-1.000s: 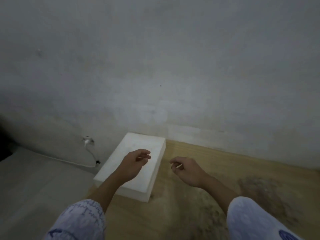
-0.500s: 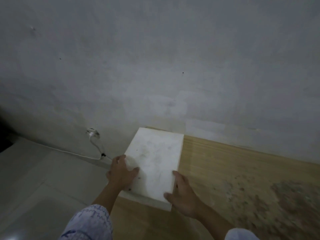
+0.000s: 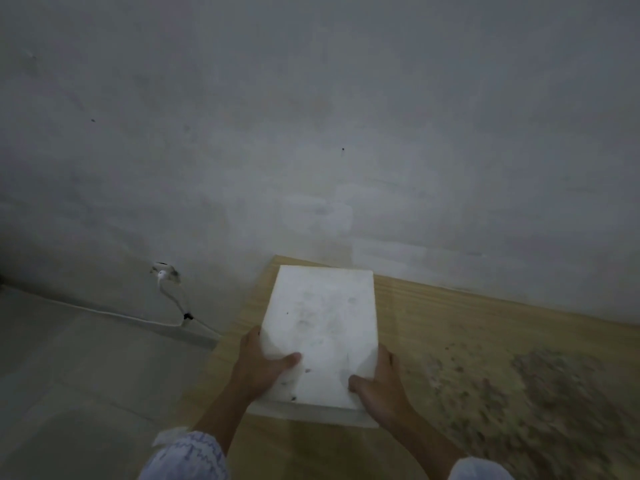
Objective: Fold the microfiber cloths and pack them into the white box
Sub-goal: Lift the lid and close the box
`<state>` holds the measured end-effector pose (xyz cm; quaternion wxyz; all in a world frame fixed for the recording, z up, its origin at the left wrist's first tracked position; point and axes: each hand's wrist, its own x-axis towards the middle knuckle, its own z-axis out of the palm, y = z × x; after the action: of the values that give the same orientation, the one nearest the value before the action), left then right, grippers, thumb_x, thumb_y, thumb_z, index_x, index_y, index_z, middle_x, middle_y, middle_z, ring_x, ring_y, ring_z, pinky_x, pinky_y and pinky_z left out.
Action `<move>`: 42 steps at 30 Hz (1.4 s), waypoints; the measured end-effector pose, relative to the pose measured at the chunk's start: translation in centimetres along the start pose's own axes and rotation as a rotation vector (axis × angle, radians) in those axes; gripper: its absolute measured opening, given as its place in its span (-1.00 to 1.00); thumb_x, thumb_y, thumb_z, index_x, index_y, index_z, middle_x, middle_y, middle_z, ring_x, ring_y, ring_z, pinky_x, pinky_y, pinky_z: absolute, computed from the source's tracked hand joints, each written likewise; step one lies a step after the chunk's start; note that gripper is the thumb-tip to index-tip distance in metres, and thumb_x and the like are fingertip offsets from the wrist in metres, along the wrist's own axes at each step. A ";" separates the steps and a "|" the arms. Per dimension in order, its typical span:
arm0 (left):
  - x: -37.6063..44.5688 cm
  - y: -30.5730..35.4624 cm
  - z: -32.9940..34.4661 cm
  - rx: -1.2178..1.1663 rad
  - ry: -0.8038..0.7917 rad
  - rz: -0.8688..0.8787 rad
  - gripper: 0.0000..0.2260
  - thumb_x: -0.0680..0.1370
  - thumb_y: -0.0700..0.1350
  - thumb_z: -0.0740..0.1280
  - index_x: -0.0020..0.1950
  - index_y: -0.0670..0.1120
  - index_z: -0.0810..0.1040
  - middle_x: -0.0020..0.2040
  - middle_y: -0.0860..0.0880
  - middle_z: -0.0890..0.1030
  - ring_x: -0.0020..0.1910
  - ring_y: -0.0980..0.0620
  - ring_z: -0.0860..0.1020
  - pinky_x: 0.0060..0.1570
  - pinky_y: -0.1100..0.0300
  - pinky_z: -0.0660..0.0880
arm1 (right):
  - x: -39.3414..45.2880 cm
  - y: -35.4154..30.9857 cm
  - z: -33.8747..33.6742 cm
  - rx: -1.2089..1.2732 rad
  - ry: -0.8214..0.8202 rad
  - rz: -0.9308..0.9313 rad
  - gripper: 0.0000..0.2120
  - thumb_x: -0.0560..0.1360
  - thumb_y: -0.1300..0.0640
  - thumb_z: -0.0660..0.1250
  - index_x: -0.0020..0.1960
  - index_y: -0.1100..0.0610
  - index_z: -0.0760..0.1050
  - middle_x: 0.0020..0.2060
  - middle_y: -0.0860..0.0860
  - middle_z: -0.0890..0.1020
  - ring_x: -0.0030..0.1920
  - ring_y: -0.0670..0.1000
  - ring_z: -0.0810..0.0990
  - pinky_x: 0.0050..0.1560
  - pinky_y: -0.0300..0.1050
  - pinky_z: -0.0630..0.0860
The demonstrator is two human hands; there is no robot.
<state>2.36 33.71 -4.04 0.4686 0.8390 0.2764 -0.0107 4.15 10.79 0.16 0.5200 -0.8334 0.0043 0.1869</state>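
1. The white box (image 3: 320,327) lies lid-on at the near left corner of the wooden table (image 3: 467,341).
2. Your left hand (image 3: 258,370) and right hand (image 3: 379,384) grasp its near corners, thumbs on top, probably to draw it close or lift the lid.
3. No cloths are visible; a cable (image 3: 173,299) hangs at the far-left wall.

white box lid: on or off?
On. The flat white rectangular box shows an unbroken top; left hand and right hand grip its near corners.
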 end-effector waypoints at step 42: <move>-31.7 39.5 39.1 -0.173 -0.285 0.652 -0.18 0.35 0.01 0.49 0.47 -0.03 0.10 0.41 -0.03 0.20 0.35 -0.03 0.30 0.34 0.01 0.33 | -16.9 16.6 -55.8 -0.084 0.896 -0.111 -0.67 0.45 -0.04 0.29 0.05 0.20 0.50 -0.05 0.08 0.57 -0.07 0.09 0.52 -0.13 -0.13 0.38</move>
<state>3.62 -27.75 13.64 0.5504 0.8304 -0.0736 0.0459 2.17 -48.46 12.85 0.4420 -0.8513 0.1768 -0.2206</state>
